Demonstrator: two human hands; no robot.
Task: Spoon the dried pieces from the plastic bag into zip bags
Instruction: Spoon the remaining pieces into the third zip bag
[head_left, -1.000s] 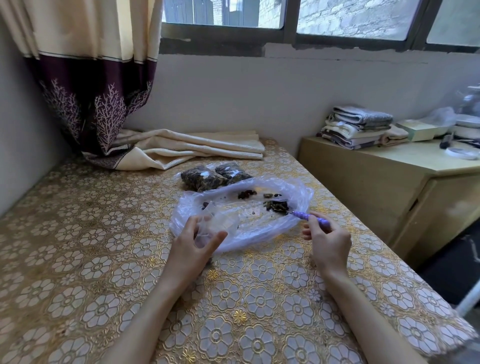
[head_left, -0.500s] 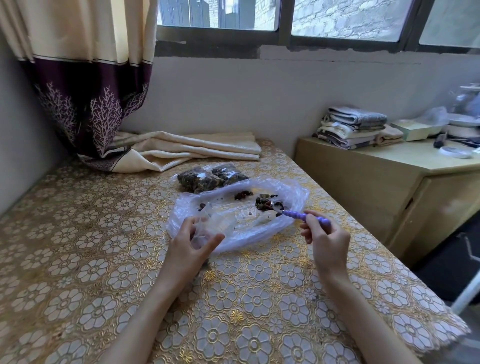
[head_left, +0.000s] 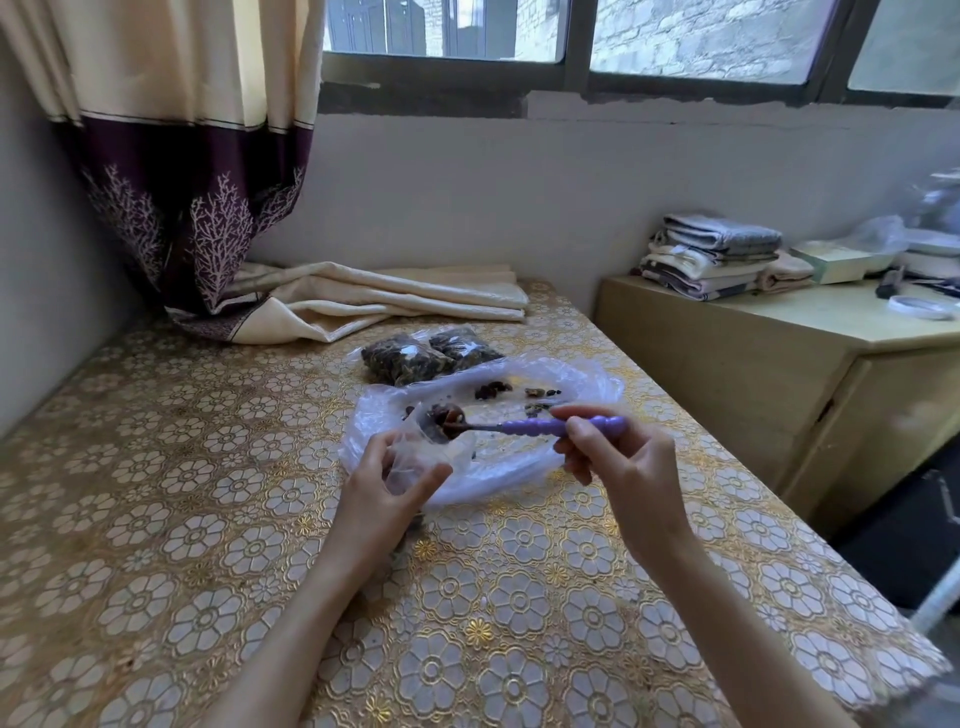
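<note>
The right hand (head_left: 626, 467) is gripping the purple handle of a small spoon (head_left: 524, 427), fingers curled over it and the thumb beneath, and is holding the spoon level with its bowl pointing toward the person's left. The left hand (head_left: 387, 488) is pinching a small clear zip bag (head_left: 423, 449) between thumb and fingers, holding its mouth up and open — the spoon's bowl, loaded with dark dried pieces (head_left: 448, 415), is sitting right at that opening. Whether any pieces are already lying inside the zip bag cannot be told through the crumpled film.

Beneath and behind both hands a large translucent plastic bag (head_left: 545, 467) is lying spread flat on the table (head_left: 156, 519), which is wearing a gold floral cloth. A few scattered dried pieces are resting on the plastic bag's far side, beyond the spoon. Just behind the plastic bag, two filled zip bags (head_left: 415, 356) of dark dried material are lying side by side, touching each other.

At the table's far edge a cream cloth (head_left: 389, 299) is lying folded below a cream-and-purple curtain (head_left: 192, 182). To the right — apart from the table — a pale wooden cabinet (head_left: 779, 374) is carrying a stack of folded towels (head_left: 711, 254).
</note>
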